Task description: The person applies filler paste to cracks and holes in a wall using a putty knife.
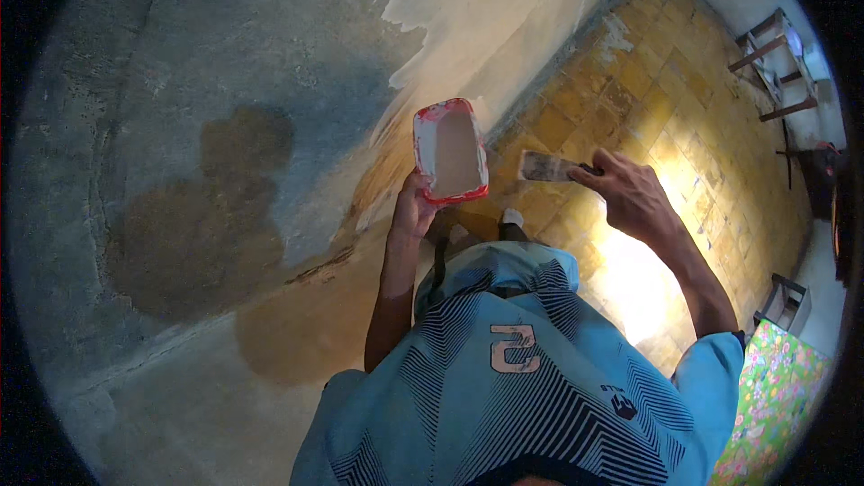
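Observation:
In my left hand (412, 207) is a red rectangular tub (481, 162), its rim and inner walls smeared white. Pale, smooth paste (457, 155) fills the inside. My fingers wrap round its near left side, partly hidden beneath it. To the right, my right hand (627, 191) is closed round the dark handle of a putty knife (545, 166). The knife's flat, stained blade points left toward the tub, with a gap between them. On the left rises a grey wall (216, 54), and part of it carries a pale coat (477, 4) with a ragged edge.
Worn yellow floor tiles (621, 99) spread to the right, with a bright patch of light. A wooden frame-like piece of furniture (776, 67) stands by the far right wall. A green flowered cloth (774, 396) lies at the lower right. My shadow falls on the grey wall.

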Demonstrator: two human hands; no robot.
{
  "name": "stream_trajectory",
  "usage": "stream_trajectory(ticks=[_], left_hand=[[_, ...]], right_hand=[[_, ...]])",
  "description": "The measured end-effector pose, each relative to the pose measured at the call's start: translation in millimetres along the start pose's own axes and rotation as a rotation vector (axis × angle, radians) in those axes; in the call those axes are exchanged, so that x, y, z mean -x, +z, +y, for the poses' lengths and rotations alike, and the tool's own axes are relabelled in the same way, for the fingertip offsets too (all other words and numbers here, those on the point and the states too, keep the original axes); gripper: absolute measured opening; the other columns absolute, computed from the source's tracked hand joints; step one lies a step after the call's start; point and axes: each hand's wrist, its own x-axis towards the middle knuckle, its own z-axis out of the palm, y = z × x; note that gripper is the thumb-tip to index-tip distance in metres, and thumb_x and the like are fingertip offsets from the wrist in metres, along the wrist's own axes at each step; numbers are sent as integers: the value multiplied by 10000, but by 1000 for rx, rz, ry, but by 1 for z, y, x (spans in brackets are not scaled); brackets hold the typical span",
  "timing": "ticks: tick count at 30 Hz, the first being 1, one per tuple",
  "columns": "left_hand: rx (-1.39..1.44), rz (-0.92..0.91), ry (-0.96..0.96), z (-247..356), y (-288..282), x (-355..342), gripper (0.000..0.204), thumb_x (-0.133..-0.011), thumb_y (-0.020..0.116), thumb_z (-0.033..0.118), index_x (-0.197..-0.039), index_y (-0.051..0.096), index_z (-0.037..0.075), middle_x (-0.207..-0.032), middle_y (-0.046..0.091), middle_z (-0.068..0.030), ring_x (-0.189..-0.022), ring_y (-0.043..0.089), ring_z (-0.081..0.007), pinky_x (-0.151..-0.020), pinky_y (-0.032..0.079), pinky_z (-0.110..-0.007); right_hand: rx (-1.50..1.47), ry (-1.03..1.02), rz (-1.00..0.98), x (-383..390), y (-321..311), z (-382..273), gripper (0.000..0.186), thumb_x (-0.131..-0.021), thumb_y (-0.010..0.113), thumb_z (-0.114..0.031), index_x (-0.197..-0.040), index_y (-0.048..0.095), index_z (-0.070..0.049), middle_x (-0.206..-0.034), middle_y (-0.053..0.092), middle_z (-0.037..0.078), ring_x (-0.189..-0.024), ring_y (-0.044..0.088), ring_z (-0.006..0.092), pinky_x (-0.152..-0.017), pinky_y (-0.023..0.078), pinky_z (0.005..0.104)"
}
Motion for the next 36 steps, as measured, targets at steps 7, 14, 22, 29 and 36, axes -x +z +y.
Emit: stream_trajectory(ticks=[7,14,22,29,36], left_hand=[[-4,-133,63,-11,-22,-16,707,-764,620,195,-1412,417,2,-1331,541,-128,-1218,553,-240,-1025,481,-399],[-56,-214,43,-12,-18,-19,716,-730,613,125,-1406,424,-14,-1294,570,-115,-1183,581,-220,-1025,480,-369],[-85,-140,97,-1,-10,-13,750,-688,657,120,-1397,448,-4,-1277,573,-99,-1172,572,-204,-979,488,-343],[-207,-226,117,7,-20,-28,807,-651,686,128,-1416,449,21,-1293,557,-77,-1180,559,-196,-970,488,-344],[-66,-231,50,-4,-58,-38,808,-673,676,113,-1441,433,43,-1327,544,-64,-1234,527,-204,-1033,445,-363]], right_hand=[[-247,101,0,-22,-3,-7,644,-780,599,16,-1342,585,-299,-1064,597,75,-984,622,265,-764,548,373],[-48,-121,149,-50,10,13,650,-771,604,70,-1317,620,-283,-1043,586,75,-986,602,235,-760,531,364],[-378,-62,48,-33,-4,50,487,-874,582,-10,-1325,615,-192,-940,631,75,-810,620,225,-678,519,324],[-1514,268,-474,-72,18,47,424,-951,486,-106,-1366,572,-86,-866,678,60,-604,568,97,-507,458,232],[-1255,548,-374,-26,47,95,440,-903,498,-133,-1303,588,27,-806,673,64,-552,570,116,-491,464,259]])
